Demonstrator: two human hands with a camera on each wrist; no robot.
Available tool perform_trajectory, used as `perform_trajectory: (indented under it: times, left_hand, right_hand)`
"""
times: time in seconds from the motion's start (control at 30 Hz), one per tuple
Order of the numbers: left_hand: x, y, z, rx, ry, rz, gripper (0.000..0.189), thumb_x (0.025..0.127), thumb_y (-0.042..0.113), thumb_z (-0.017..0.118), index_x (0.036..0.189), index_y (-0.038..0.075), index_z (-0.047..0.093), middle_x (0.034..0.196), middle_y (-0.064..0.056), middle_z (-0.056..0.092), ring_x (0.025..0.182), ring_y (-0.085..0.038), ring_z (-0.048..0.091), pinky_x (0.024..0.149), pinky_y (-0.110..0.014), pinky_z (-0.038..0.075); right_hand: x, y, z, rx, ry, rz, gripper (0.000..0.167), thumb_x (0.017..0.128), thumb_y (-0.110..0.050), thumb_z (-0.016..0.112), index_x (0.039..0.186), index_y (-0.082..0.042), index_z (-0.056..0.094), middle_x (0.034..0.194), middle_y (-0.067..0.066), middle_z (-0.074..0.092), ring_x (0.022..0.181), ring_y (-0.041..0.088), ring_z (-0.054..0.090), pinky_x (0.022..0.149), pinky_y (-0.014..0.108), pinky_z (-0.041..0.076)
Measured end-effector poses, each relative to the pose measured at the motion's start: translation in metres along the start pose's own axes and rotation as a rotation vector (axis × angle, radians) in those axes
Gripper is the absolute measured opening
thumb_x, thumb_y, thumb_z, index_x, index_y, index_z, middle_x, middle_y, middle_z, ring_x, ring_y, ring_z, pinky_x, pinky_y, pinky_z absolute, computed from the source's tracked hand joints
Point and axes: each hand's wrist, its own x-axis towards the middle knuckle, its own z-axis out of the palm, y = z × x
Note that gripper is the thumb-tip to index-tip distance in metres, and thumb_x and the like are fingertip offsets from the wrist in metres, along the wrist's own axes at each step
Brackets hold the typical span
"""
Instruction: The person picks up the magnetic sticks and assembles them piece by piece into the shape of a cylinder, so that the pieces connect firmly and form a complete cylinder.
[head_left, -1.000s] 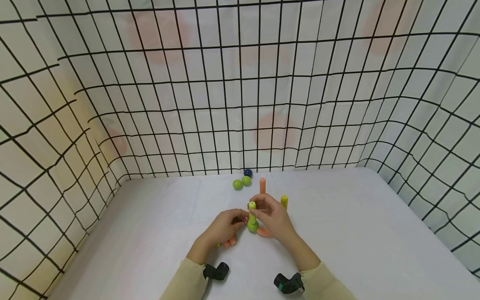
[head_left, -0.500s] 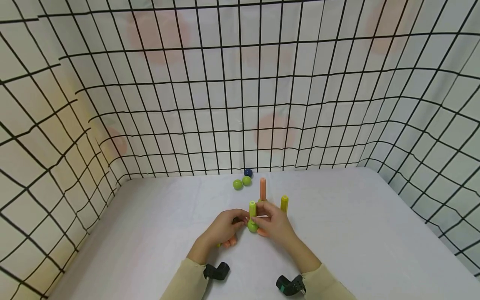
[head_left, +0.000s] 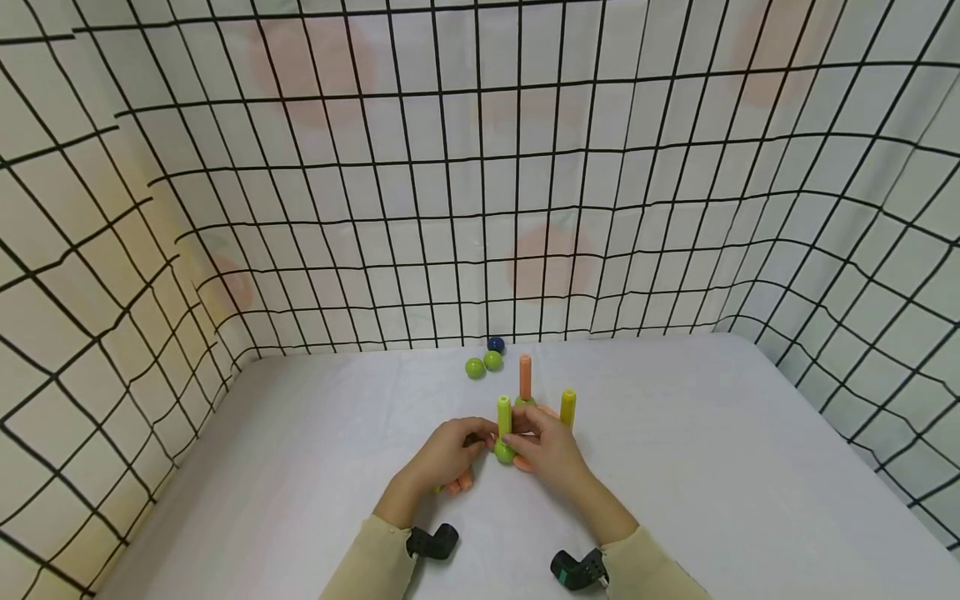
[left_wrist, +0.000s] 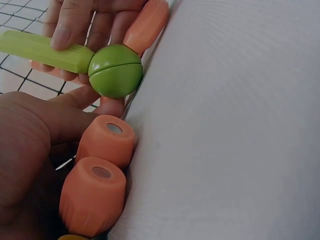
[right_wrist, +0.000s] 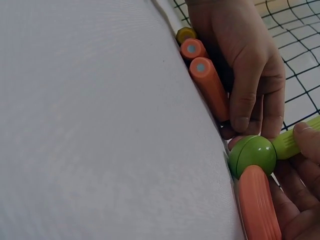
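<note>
A light green ribbed rod (head_left: 504, 412) stands upright on a green ball (head_left: 506, 452) resting on the white table. My right hand (head_left: 551, 450) pinches the rod's lower part between thumb and fingers. My left hand (head_left: 447, 454) has its thumb and index fingertips at the ball's left side, gripping it low down; its grip is partly hidden. An orange rod (right_wrist: 258, 202) lies against the ball, on the right-hand side. Two orange rods (left_wrist: 92, 195) and the end of a yellow one (right_wrist: 186, 34) lie under my left hand.
Behind my right hand an orange rod (head_left: 526, 377) stands upright on another green ball, and a yellow rod (head_left: 568, 408) stands to its right. Two green balls (head_left: 475, 367) and a dark blue ball (head_left: 496, 344) sit farther back. Black-gridded white cloth (head_left: 480, 167) walls the table's back and sides.
My right hand has slid down the light green rod, from near its top to its lower part, uncovering its upper end. My left hand has stayed in place.
</note>
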Motion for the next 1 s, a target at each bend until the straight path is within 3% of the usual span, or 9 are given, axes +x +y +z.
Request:
perform_trajectory:
  times: [0.37, 0.57, 0.73, 0.83, 1.0]
  left_hand:
    - [-0.001, -0.001, -0.001, -0.009, 0.006, 0.006, 0.026, 0.099, 0.006, 0.058, 0.12, 0.015, 0.07, 0.099, 0.006, 0.07, 0.087, -0.003, 0.06, 0.086, -0.026, 0.05]
    - [-0.001, -0.001, 0.0, -0.02, 0.008, 0.003, 0.025, 0.099, 0.006, 0.058, 0.12, 0.015, 0.07, 0.099, 0.003, 0.07, 0.077, -0.003, 0.06, 0.078, -0.022, 0.05]
    - [-0.002, 0.0, 0.0, -0.05, -0.006, -0.021, 0.026, 0.1, 0.008, 0.057, 0.123, 0.013, 0.068, 0.1, 0.001, 0.069, 0.049, -0.006, 0.053, 0.056, -0.023, 0.05]
    - [-0.002, 0.0, 0.0, -0.034, -0.008, -0.019, 0.026, 0.1, 0.009, 0.058, 0.124, 0.014, 0.068, 0.1, 0.003, 0.069, 0.055, -0.003, 0.055, 0.062, -0.022, 0.051]
    - [-0.001, 0.0, 0.0, -0.012, -0.011, -0.028, 0.026, 0.1, 0.012, 0.06, 0.124, 0.017, 0.068, 0.099, 0.008, 0.068, 0.071, -0.003, 0.058, 0.08, -0.023, 0.049]
  right_hand:
    - [-0.002, -0.001, 0.001, 0.0, 0.003, -0.003, 0.03, 0.086, -0.005, 0.076, 0.114, -0.012, 0.067, 0.108, 0.004, 0.069, 0.101, 0.017, 0.068, 0.084, 0.022, 0.057]
    - [-0.003, -0.004, 0.001, 0.023, 0.007, -0.021, 0.038, 0.085, -0.005, 0.077, 0.121, -0.012, 0.065, 0.116, 0.007, 0.066, 0.106, 0.021, 0.069, 0.089, 0.025, 0.057]
    - [-0.006, -0.015, -0.003, -0.108, 0.051, -0.194, 0.046, 0.087, -0.007, 0.076, 0.13, -0.008, 0.061, 0.129, 0.008, 0.066, 0.117, 0.028, 0.065, 0.099, 0.038, 0.053]
    - [-0.009, -0.031, -0.009, -0.197, 0.112, -0.319, 0.046, 0.088, -0.008, 0.076, 0.131, -0.009, 0.06, 0.131, 0.006, 0.066, 0.116, 0.029, 0.067, 0.098, 0.043, 0.054]
    - [-0.012, -0.055, -0.028, -0.175, 0.227, -0.455, 0.041, 0.088, -0.004, 0.074, 0.127, -0.01, 0.062, 0.126, 0.003, 0.068, 0.114, 0.023, 0.067, 0.095, 0.036, 0.056]
